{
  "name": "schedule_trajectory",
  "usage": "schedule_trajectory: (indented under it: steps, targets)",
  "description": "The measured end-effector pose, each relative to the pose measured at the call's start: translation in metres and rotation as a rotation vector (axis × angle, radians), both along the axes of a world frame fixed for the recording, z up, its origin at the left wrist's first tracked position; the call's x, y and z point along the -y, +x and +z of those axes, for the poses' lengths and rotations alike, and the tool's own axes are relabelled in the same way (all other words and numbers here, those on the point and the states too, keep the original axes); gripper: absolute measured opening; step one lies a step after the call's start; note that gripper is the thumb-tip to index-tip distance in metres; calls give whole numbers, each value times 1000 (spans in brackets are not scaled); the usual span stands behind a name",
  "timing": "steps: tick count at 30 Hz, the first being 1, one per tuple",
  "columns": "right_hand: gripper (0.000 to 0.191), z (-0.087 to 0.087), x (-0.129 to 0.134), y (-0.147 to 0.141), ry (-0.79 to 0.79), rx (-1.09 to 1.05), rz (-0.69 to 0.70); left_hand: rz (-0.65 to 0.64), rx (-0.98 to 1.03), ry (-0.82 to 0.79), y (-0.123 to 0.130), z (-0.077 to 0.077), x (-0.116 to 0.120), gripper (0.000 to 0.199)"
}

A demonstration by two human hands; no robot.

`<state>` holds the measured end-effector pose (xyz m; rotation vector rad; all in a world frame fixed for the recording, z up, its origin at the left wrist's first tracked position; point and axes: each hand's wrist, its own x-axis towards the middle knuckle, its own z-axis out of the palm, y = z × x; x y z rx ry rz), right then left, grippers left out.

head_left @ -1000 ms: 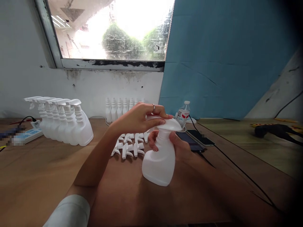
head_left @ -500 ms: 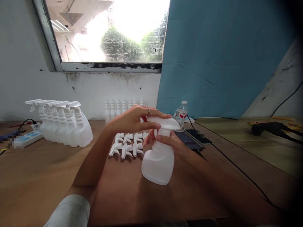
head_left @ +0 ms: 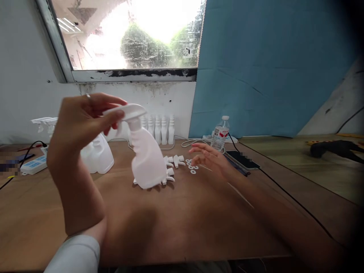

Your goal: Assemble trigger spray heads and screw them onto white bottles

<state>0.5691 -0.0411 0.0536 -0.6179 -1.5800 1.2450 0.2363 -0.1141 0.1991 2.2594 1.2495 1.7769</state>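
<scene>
A white spray bottle (head_left: 148, 157) hangs tilted above the table, its trigger head pinched between the thumb and fingers of my left hand (head_left: 93, 113). My right hand (head_left: 212, 159) is held over the table with its fingers apart and nothing in it. Close to those fingertips lie several small white washers (head_left: 193, 171). White trigger heads (head_left: 178, 160) rest on the table behind the bottle, which hides some of them. Behind my left wrist stand finished-looking spray bottles (head_left: 104, 153), largely covered by the hand and arm.
Several slim white bottles (head_left: 164, 131) stand along the wall. A clear water bottle (head_left: 221, 133) and a dark phone (head_left: 243, 160) are at the right, with a black cable (head_left: 284, 195) crossing the table. A power strip (head_left: 34, 165) lies at the left.
My left hand has lifted the spray bottle off the table and carried it to the left. My right hand has let go of the bottle's neck and opened.
</scene>
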Motion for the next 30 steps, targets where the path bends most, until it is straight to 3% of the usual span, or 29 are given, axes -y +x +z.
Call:
schedule_trajectory:
  steps: [2,4,8,13,18,25,30]
  targets:
    - [26,-19,-13,13,-67,-14,-170,128,-1,47,-13,0,-5,25]
    - [26,-37,-24,22,-112,-3,-302,245,-34,49,-25,-2,-15,27]
    - [28,-54,-34,29,-143,31,-369,477,-28,-111,-41,-4,-42,27]
    - [28,-55,-36,32,-146,48,-370,604,21,-370,-55,-8,-74,24]
    - [27,-57,-37,33,-155,67,-369,706,-15,-452,-65,-13,-93,22]
    - [28,-57,-37,31,-174,82,-373,796,-43,-505,-68,-15,-94,22]
    - [31,-57,-37,29,-180,86,-374,760,-93,-574,-64,-10,-90,24]
